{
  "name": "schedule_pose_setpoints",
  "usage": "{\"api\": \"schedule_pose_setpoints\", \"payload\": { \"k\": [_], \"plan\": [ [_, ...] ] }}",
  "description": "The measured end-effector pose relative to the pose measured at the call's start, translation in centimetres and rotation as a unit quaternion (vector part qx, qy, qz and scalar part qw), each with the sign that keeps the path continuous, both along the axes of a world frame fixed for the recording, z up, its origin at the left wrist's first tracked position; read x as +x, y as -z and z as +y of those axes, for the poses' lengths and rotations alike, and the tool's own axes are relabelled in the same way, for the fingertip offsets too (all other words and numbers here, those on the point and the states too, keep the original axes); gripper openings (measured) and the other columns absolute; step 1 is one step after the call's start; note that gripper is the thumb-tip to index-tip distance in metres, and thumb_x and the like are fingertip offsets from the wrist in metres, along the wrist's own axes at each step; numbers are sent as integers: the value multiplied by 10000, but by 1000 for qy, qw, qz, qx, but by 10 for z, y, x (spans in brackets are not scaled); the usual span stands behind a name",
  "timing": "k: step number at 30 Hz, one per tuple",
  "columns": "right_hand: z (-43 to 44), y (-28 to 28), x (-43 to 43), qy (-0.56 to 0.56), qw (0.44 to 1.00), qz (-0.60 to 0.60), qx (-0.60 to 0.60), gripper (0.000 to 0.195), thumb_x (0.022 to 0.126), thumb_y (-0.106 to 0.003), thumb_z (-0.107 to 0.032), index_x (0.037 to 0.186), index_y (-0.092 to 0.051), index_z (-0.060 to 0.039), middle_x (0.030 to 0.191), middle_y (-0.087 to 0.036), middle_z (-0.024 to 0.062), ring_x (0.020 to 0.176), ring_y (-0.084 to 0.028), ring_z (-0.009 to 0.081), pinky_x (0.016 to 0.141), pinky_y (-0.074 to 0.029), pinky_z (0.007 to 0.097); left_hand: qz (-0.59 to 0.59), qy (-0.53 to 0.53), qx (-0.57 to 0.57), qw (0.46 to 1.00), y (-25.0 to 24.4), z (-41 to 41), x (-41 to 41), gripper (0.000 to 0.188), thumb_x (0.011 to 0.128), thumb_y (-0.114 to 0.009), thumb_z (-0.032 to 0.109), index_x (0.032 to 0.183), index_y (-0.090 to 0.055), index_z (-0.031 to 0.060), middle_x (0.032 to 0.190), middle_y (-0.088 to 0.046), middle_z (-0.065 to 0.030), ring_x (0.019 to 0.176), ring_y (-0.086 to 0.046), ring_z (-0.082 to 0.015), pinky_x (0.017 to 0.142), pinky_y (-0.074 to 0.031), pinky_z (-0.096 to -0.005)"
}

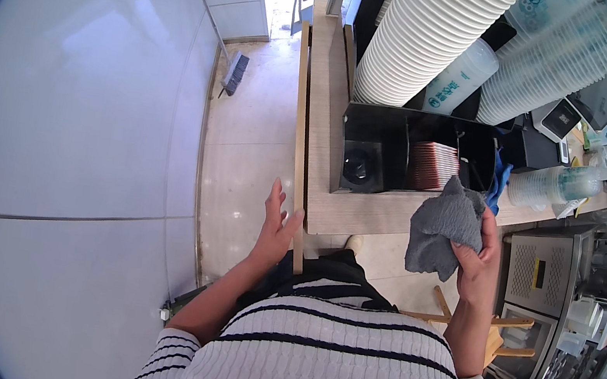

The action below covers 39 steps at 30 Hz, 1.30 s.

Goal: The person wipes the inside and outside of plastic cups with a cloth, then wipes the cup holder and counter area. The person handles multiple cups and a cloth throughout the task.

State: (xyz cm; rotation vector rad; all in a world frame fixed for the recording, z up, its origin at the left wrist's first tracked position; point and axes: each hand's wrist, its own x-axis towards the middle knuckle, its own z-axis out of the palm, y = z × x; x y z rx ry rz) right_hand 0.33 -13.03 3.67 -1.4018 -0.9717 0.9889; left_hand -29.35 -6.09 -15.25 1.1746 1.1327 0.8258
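Observation:
A crumpled grey cloth (445,228) hangs from my right hand (477,251), pinched between thumb and fingers just off the front edge of the wooden counter (358,215). My left hand (277,229) holds nothing, its fingers apart, beside the wooden panel (300,177) at the counter's left end. On the counter a black divided organizer (408,120) stands above the cloth. Reddish-edged packets (435,165) fill its middle compartment, and a dark round object (355,168) lies in the left one. A blue cloth (499,180) lies at the organizer's right side.
Tall stacks of white cups (432,38) and clear plastic cups (558,63) lean behind the organizer. More clear cups (551,185) lie to the right. A broom (235,73) rests by the left wall. Wooden legs (513,322) and a metal appliance (538,271) stand at my right.

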Motion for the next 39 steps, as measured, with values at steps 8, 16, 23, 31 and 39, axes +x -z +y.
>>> {"api": "schedule_pose_setpoints", "payload": {
  "k": [8, 16, 23, 31, 39],
  "plan": [
    [-8, 12, -6, -8, 999, 27, -15, 687, 786, -748, -62, 1398, -442, -8, 1242, -592, 70, 1153, -564, 170, 1019, -422, 312, 120, -41, 97, 987, 37, 58, 32, 623, 1038, -428, 274, 1544, -141, 50, 1445, -342, -259, 1344, -370, -394, 1107, -326, -414],
    [-8, 13, -6, -13, 999, 23, -20, 674, 774, -700, -37, 1397, -445, -11, 1234, -592, 72, 1155, -561, 172, 1021, -418, 320, 172, -44, 136, 975, 17, 58, 23, 599, 1041, -409, 228, 1554, -138, 80, 1445, -369, -262, 1322, -415, -399, 1092, -343, -406],
    [-8, 12, -10, -5, 999, 19, -29, 681, 768, -701, -45, 1399, -445, -14, 1235, -592, 72, 1155, -561, 175, 1022, -416, 323, 158, -34, 91, 983, 7, 60, 2, 566, 1040, -418, 190, 1553, -197, 99, 1510, -346, -221, 1412, -341, -341, 1132, -298, -369],
    [-7, 13, -11, -16, 1000, 3, -8, 694, 769, -726, -57, 1402, -445, -10, 1250, -589, 74, 1159, -561, 181, 1023, -419, 322, 149, -37, 116, 981, 11, 60, 3, 549, 1045, -414, 213, 1547, -223, 97, 1508, -357, -213, 1395, -369, -331, 1126, -306, -361],
    [-8, 10, -18, -22, 1000, 8, -20, 705, 766, -736, -64, 1405, -445, -6, 1248, -590, 79, 1166, -560, 180, 1024, -420, 324, 135, -66, 137, 979, 28, 60, 10, 541, 1041, -425, 264, 1527, -258, 93, 1372, -448, -234, 1256, -483, -362, 1057, -386, -391]
  ]
}}
